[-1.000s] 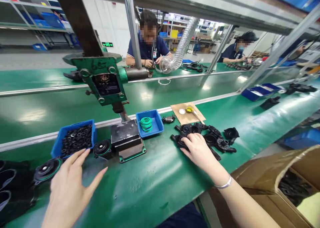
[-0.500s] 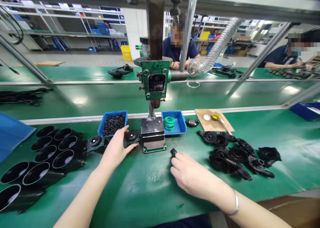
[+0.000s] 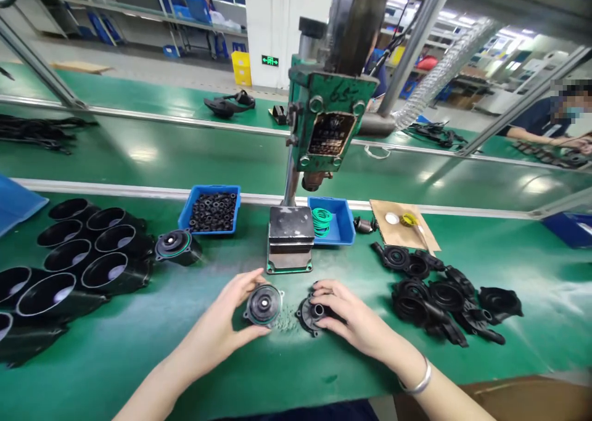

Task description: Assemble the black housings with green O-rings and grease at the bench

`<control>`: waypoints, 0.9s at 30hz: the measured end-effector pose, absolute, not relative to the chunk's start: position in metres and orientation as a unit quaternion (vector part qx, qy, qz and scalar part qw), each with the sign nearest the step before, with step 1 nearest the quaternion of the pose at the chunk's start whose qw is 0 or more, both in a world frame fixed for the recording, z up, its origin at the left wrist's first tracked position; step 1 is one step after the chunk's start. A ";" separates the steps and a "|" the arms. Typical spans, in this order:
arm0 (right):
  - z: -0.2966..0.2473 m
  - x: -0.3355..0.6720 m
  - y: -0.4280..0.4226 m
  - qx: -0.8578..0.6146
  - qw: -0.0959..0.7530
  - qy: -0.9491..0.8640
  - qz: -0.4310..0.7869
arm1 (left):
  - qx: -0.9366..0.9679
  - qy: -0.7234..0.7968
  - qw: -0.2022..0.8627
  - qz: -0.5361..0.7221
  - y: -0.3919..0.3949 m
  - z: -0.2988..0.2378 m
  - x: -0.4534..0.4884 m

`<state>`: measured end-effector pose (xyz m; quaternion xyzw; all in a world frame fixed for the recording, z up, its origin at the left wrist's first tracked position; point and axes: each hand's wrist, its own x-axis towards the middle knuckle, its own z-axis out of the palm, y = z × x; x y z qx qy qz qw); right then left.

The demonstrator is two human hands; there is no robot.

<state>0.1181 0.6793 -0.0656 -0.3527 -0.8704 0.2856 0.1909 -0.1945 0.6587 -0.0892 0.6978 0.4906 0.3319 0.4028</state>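
My left hand is closed around a round black motor housing, its ringed end with a pale centre facing up. Fingers and thumb grip it from the left side. Just to the right, my right hand holds a black pump cover with a short round spout turned upward. The two parts are apart, low over the green table in front of the press block. A similar black housing with a green ring lies on its side at the left.
A green press stands over its metal block. Blue bins hold small black rings and green rings. Black cups crowd the left; black covers are piled right. Cardboard lies behind them. A co-worker sits across.
My left hand has brought the motor housing from beside the press block toward me and right. My right hand has turned the cover, so its spout now shows. The view has shifted.
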 end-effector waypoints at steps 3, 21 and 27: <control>-0.072 0.117 0.680 -0.368 0.191 -0.871 0.263 | 0.695 0.456 0.439 0.340 0.658 -0.094 -0.174; -0.025 0.064 0.674 -0.355 0.309 -0.854 0.224 | 0.672 0.471 0.349 0.451 0.638 -0.120 -0.133; -0.026 0.064 0.676 -0.350 0.266 -0.877 0.196 | 0.689 0.459 0.301 0.474 0.640 -0.117 -0.133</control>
